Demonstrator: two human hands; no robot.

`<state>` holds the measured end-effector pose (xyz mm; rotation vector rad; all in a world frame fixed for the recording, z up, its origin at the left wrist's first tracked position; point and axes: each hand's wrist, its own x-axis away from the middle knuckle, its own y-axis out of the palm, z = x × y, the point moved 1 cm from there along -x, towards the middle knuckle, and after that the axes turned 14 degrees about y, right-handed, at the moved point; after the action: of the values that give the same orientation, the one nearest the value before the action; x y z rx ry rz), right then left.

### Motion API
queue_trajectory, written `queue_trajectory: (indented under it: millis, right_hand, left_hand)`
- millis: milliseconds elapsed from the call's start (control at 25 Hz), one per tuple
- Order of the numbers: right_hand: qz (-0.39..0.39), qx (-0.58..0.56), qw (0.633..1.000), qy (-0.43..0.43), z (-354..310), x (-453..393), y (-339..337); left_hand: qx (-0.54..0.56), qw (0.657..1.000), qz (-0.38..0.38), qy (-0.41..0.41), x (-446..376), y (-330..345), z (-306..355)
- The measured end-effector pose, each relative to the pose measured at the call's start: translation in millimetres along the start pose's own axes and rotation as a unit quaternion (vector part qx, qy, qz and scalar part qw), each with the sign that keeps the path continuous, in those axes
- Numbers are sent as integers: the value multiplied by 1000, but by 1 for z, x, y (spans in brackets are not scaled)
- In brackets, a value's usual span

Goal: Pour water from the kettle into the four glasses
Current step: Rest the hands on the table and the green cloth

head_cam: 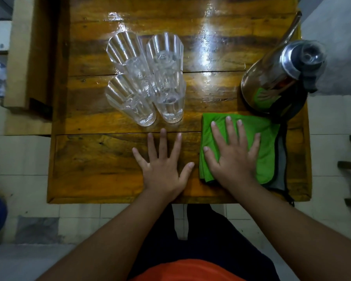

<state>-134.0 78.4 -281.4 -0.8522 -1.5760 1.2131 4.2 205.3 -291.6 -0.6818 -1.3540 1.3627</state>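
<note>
Several clear ribbed glasses stand upright in a tight square left of the table's middle, for example the back-left glass [123, 50], the back-right glass [165, 50] and the front-right glass [170, 102]. A shiny steel kettle [276, 78] with a long spout and a black lid knob stands at the right edge. My left hand [162, 165] lies flat on the bare wood just in front of the glasses, fingers spread, holding nothing. My right hand [233, 153] rests flat with fingers apart on a folded green cloth [265, 142] in front of the kettle.
The wooden table [93, 159] is small and glossy, with its near edge close to my body. A wooden bench or frame [26, 57] stands off the left side. A dark cord [286, 179] runs down from the kettle along the cloth's right side. Tiled floor surrounds the table.
</note>
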Motion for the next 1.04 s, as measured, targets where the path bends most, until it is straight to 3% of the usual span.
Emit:
queue_trajectory:
  millis: [160,360,680,920,1040]
  right_hand:
    - [3,-2,1000,9,-10,-12,-2]
    - [-9,16,999,-35,7,39,9]
    - [4,1,1000,-4,-25,-6,2]
    - [-15,30,999,-30,-2,47,13]
    - [-10,14,1000,-8,-16,30,10]
  left_hand:
    - [-20,1000,22,2,-5,2,3]
    - [-20,999,39,1,1,7,-1]
    - [-16,999,51,5,1,9,-1]
    - [-12,999,53,2,1,8,-2]
    - [-15,998,58,5,2,8,-2]
